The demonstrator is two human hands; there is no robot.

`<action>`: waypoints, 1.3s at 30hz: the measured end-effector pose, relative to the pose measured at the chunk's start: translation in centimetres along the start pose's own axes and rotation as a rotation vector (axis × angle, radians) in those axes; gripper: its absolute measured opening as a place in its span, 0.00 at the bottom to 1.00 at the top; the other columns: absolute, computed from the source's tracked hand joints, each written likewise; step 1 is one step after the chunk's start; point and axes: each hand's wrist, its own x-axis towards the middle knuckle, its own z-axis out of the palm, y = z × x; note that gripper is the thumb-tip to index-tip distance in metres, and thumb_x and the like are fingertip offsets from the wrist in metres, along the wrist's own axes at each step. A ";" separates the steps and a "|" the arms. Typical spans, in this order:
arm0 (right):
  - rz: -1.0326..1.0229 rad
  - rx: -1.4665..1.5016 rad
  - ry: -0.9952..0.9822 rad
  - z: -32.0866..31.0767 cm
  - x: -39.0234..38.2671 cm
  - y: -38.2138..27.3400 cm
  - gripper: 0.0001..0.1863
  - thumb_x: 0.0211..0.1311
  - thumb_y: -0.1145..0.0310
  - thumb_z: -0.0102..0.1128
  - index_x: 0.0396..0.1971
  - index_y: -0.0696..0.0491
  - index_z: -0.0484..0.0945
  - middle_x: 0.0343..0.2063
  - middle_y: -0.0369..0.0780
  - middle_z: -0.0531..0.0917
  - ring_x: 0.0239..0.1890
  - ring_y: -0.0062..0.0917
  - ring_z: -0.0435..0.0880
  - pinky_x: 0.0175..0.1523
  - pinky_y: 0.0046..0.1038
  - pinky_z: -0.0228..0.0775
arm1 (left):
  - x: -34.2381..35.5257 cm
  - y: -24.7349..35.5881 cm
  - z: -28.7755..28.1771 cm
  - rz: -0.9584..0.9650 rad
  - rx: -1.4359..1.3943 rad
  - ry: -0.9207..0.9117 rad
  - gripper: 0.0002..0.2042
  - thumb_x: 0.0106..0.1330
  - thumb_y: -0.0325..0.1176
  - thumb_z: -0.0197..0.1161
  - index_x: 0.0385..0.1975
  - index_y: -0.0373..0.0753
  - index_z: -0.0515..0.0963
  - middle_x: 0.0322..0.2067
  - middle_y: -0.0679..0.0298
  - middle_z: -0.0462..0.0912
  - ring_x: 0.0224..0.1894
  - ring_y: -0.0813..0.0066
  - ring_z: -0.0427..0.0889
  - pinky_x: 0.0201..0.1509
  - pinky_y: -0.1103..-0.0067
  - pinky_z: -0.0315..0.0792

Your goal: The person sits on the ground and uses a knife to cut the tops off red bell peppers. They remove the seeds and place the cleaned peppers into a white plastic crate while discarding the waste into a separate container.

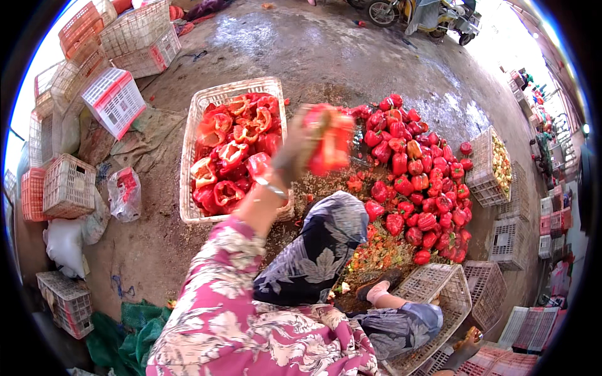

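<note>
Where the pink floral sleeve (251,313) rises from the lower edge, the person's left forearm reaches up and forward, a thin bracelet (273,187) round the wrist. The left hand (300,147) is raised and blurred by motion; its fingers (308,128) are closed on the left side of a red pepper half (332,141), which sticks out to the right of them, up in the air just past the right rim of the white crate (188,156). That crate sits on the concrete floor (326,56) and is filled with cut red pepper pieces (235,156). The right hand is not seen. To the right, on the floor, lies a heap of whole red peppers (417,182), with a mess of seeds and scraps (382,250) at its near edge. Empty crates (439,294) stand near the person's foot, and more are stacked at the far left (125,44)
</note>
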 end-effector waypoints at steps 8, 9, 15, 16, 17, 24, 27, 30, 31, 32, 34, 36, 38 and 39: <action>0.053 0.003 -0.030 -2.2 -0.8 0.4 0.15 0.65 0.64 0.59 0.48 0.53 0.73 0.37 0.38 0.80 0.30 0.23 0.76 0.33 0.26 0.69 | -7.4 -8.1 -18.3 -0.057 1.687 -0.302 0.25 0.60 0.37 0.67 0.57 0.43 0.67 0.54 0.43 0.70 0.54 0.40 0.74 0.59 0.59 0.71; 0.058 0.002 -0.022 -2.6 -1.1 0.3 0.15 0.65 0.63 0.59 0.48 0.52 0.73 0.37 0.37 0.80 0.29 0.23 0.76 0.32 0.25 0.68 | -7.6 -7.4 -16.9 -0.141 1.713 -0.276 0.34 0.59 0.40 0.68 0.65 0.45 0.62 0.56 0.39 0.69 0.59 0.39 0.70 0.61 0.60 0.69; 0.099 -0.001 0.016 -3.7 -2.2 -0.1 0.13 0.66 0.62 0.58 0.45 0.51 0.75 0.33 0.36 0.80 0.24 0.20 0.75 0.26 0.22 0.67 | -5.5 -4.7 -14.1 -0.384 1.738 -0.250 0.32 0.59 0.47 0.68 0.56 0.34 0.64 0.53 0.38 0.72 0.53 0.40 0.77 0.53 0.59 0.73; 0.114 -0.010 0.004 -3.8 -2.1 -0.3 0.12 0.66 0.61 0.58 0.45 0.51 0.75 0.33 0.36 0.80 0.23 0.20 0.75 0.25 0.22 0.66 | -5.3 -4.8 -14.3 -0.500 1.726 -0.291 0.31 0.59 0.48 0.68 0.54 0.33 0.64 0.51 0.38 0.74 0.50 0.40 0.78 0.52 0.59 0.74; 0.130 -0.017 0.005 -3.7 -2.0 -0.3 0.12 0.67 0.61 0.58 0.45 0.50 0.75 0.32 0.35 0.80 0.22 0.19 0.75 0.24 0.21 0.66 | -5.3 -5.9 -15.4 -0.435 1.792 -0.341 0.29 0.60 0.49 0.66 0.49 0.32 0.66 0.43 0.40 0.80 0.45 0.42 0.81 0.49 0.59 0.75; 0.213 -0.098 0.038 0.0 -1.8 -0.8 0.10 0.68 0.59 0.58 0.41 0.48 0.76 0.27 0.34 0.80 0.14 0.15 0.70 0.16 0.18 0.60 | -2.0 -11.8 -18.2 -0.643 1.838 -0.497 0.19 0.62 0.42 0.61 0.44 0.32 0.73 0.38 0.42 0.83 0.44 0.48 0.83 0.46 0.60 0.76; 0.252 -0.212 0.144 1.7 -2.0 -1.3 0.07 0.69 0.59 0.57 0.39 0.45 0.76 0.25 0.33 0.80 0.09 0.14 0.63 0.12 0.17 0.51 | -2.3 -14.6 -18.4 -0.719 1.810 -0.450 0.14 0.63 0.36 0.57 0.46 0.37 0.76 0.43 0.47 0.83 0.47 0.52 0.84 0.47 0.61 0.78; 0.256 -0.324 0.277 4.0 -3.4 -3.0 0.06 0.68 0.59 0.58 0.38 0.44 0.76 0.25 0.32 0.79 0.09 0.14 0.63 0.12 0.17 0.51 | -1.8 -16.0 -18.4 -0.827 1.803 -0.463 0.16 0.67 0.34 0.51 0.53 0.42 0.75 0.49 0.51 0.82 0.50 0.53 0.83 0.48 0.60 0.78; 0.270 -0.334 0.273 5.5 -4.3 -3.9 0.06 0.66 0.61 0.60 0.37 0.46 0.76 0.25 0.32 0.79 0.10 0.13 0.63 0.13 0.17 0.52 | -1.0 -16.3 -18.8 -0.834 1.818 -0.468 0.16 0.68 0.35 0.50 0.54 0.43 0.74 0.50 0.51 0.81 0.50 0.53 0.82 0.48 0.60 0.78; 0.260 -0.320 0.271 6.1 -4.6 -4.3 0.06 0.66 0.62 0.60 0.38 0.47 0.76 0.25 0.32 0.79 0.11 0.13 0.63 0.14 0.16 0.53 | -0.9 -17.0 -19.2 -0.761 1.812 -0.406 0.17 0.68 0.37 0.49 0.54 0.43 0.74 0.50 0.52 0.81 0.50 0.52 0.82 0.49 0.59 0.78; 0.222 -0.299 0.223 7.3 -4.2 -4.6 0.06 0.66 0.63 0.60 0.38 0.48 0.76 0.24 0.32 0.78 0.12 0.13 0.64 0.16 0.16 0.54 | -2.0 -18.8 -20.9 -0.629 1.798 -0.259 0.18 0.70 0.40 0.47 0.56 0.43 0.73 0.51 0.52 0.81 0.50 0.51 0.82 0.49 0.58 0.77; 0.168 -0.274 0.177 8.2 -3.8 -5.3 0.07 0.66 0.65 0.60 0.39 0.49 0.76 0.23 0.32 0.77 0.14 0.13 0.65 0.18 0.16 0.55 | -2.3 -20.9 -22.1 -0.640 1.677 -0.076 0.20 0.70 0.45 0.45 0.56 0.44 0.72 0.53 0.53 0.80 0.52 0.49 0.80 0.53 0.58 0.75; 0.111 -0.246 0.136 9.0 -3.8 -6.0 0.07 0.66 0.67 0.60 0.40 0.51 0.76 0.22 0.32 0.76 0.15 0.13 0.65 0.19 0.16 0.56 | -1.7 -22.7 -22.7 -0.524 1.624 0.047 0.21 0.69 0.47 0.45 0.56 0.45 0.72 0.53 0.53 0.80 0.53 0.49 0.79 0.55 0.59 0.74; 0.078 -0.235 0.116 9.4 -4.4 -6.6 0.07 0.66 0.68 0.60 0.41 0.51 0.76 0.22 0.32 0.76 0.16 0.13 0.66 0.20 0.16 0.57 | -1.3 -22.8 -22.7 -0.444 1.779 -0.064 0.22 0.69 0.48 0.45 0.58 0.46 0.71 0.53 0.54 0.80 0.55 0.50 0.78 0.57 0.61 0.73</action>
